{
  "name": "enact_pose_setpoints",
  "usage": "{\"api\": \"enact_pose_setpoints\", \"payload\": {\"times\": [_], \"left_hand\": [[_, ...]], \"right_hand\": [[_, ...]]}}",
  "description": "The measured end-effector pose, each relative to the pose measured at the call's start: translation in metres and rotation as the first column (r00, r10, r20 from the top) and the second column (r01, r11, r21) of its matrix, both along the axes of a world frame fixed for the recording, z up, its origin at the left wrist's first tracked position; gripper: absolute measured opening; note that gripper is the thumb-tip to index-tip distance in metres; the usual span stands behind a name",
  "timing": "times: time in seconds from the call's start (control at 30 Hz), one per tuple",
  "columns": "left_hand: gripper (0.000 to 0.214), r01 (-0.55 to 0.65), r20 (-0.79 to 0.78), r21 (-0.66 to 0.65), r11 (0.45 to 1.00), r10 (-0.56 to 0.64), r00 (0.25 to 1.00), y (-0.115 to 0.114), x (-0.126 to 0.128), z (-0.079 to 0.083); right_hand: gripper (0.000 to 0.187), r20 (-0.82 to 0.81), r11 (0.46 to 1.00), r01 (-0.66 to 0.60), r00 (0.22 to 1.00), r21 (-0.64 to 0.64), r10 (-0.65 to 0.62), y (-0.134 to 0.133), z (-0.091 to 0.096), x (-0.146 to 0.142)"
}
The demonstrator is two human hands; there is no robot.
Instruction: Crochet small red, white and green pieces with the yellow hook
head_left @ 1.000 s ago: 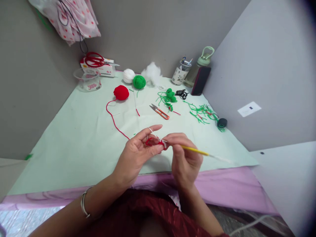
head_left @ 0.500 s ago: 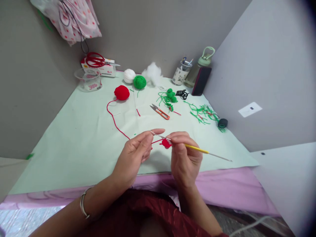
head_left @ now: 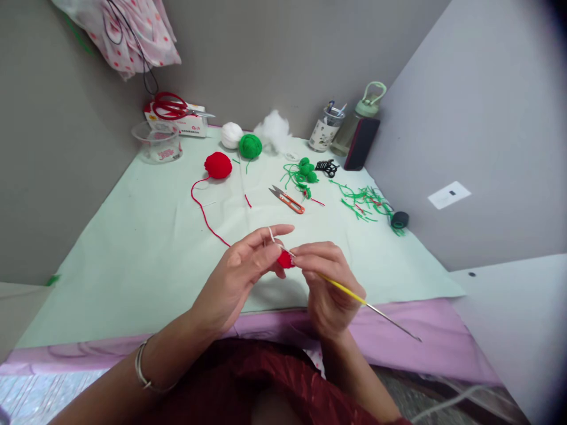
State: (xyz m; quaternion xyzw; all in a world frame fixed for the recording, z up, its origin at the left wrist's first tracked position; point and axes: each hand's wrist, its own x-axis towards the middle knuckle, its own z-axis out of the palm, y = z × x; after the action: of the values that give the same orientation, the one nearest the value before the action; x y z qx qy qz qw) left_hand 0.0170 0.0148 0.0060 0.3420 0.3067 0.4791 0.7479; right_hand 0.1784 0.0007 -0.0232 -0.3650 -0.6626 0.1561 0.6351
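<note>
My left hand point(head_left: 241, 274) pinches a small red crochet piece point(head_left: 286, 259) between thumb and fingers, with white yarn looped over the raised forefinger. My right hand point(head_left: 330, 283) grips a yellow-handled crochet hook point(head_left: 354, 296) whose tip is in the piece and whose tail slants down to the right. A red strand point(head_left: 204, 213) runs across the pale green mat point(head_left: 133, 248) from my left hand to a red yarn ball point(head_left: 217, 165).
Orange thread snips point(head_left: 287, 199) lie beyond my hands. White point(head_left: 231, 135) and green point(head_left: 250, 146) yarn balls, stuffing point(head_left: 273, 130), green crochet bits point(head_left: 305, 170), green scraps point(head_left: 365, 203), a plastic bowl point(head_left: 157, 141), red scissors on a box point(head_left: 175, 109), a cup and a bottle point(head_left: 361, 115) line the back.
My hands have come together again; the left hand has retaken the red piece, and the hook's tail has swung downward to the right.
</note>
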Motion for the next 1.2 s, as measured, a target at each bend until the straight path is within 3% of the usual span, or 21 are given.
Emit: {"api": "enact_pose_setpoints", "payload": {"times": [0.2, 0.3, 0.4, 0.5, 0.67, 0.93, 1.2], "left_hand": [[0.049, -0.066, -0.036, 0.013, 0.998, 0.067, 0.997, -0.002, 0.005, -0.005], [0.055, -0.122, -0.037, 0.002, 0.992, 0.122, 0.992, -0.003, 0.008, -0.008], [0.051, -0.023, 0.063, -0.127, 0.992, 0.031, 0.998, -0.001, 0.006, -0.010], [0.041, 0.075, 0.133, -0.210, 0.975, -0.048, 0.990, 0.002, 0.002, -0.009], [0.037, 0.060, 0.095, -0.155, 0.986, -0.045, 0.994, 0.004, -0.002, -0.006], [0.037, 0.025, 0.081, -0.107, 0.994, -0.016, 0.997, 0.002, 0.003, -0.007], [0.036, 0.171, 0.201, -0.152, 0.973, -0.139, 0.970, 0.007, -0.003, -0.006]], "right_hand": [[0.025, -0.007, 0.999, -0.024, 1.000, -0.045, 0.024, -0.002, -0.001, 0.001], [0.031, 0.157, 0.993, 0.112, 0.981, 0.045, -0.118, -0.005, -0.009, -0.003], [0.035, 0.199, 0.969, 0.195, 0.954, 0.154, -0.223, -0.006, -0.013, -0.006], [0.027, 0.030, 0.994, 0.112, 0.993, 0.017, -0.113, -0.003, -0.007, -0.002], [0.015, -0.295, 0.980, -0.098, 0.955, -0.175, 0.042, 0.002, 0.005, 0.007], [0.015, -0.379, 0.961, -0.167, 0.922, -0.222, 0.073, 0.005, -0.001, 0.001], [0.016, -0.509, 0.932, -0.282, 0.850, -0.226, 0.134, 0.010, 0.009, 0.003]]}}
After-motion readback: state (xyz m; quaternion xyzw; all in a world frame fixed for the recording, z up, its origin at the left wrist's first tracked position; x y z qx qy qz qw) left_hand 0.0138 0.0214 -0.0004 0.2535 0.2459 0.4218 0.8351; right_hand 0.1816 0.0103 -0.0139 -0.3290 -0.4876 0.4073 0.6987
